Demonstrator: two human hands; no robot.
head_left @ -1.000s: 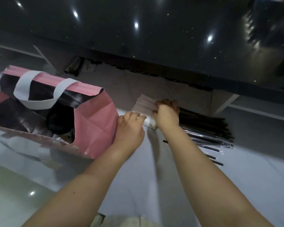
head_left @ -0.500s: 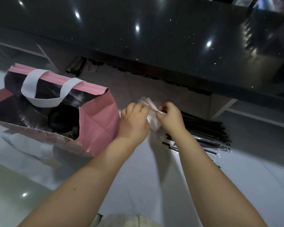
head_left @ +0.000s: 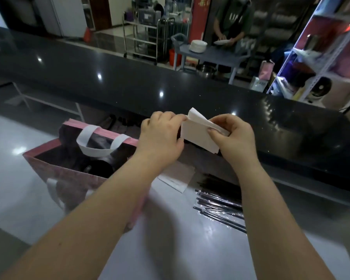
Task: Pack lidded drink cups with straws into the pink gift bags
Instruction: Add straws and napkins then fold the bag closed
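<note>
A pink gift bag (head_left: 69,174) with white handles stands open on the pale table, left of my arms. Dark cup lids (head_left: 100,168) show inside it. My left hand (head_left: 162,138) and my right hand (head_left: 233,136) are raised above the table, both pinching a folded white paper piece (head_left: 196,136), likely napkins. The left fingers grip its top left corner, the right thumb presses its right side. A bundle of black wrapped straws (head_left: 220,205) lies on the table under my right forearm.
More white paper (head_left: 176,176) lies flat beside the straws. A dark raised counter (head_left: 129,81) runs across behind the table. Beyond it a person stands at a cart with white bowls (head_left: 198,46). Shelves (head_left: 319,57) are at the right.
Both hands rose from the table with the white paper piece. My head tilted up, so the room beyond the counter came into view.
</note>
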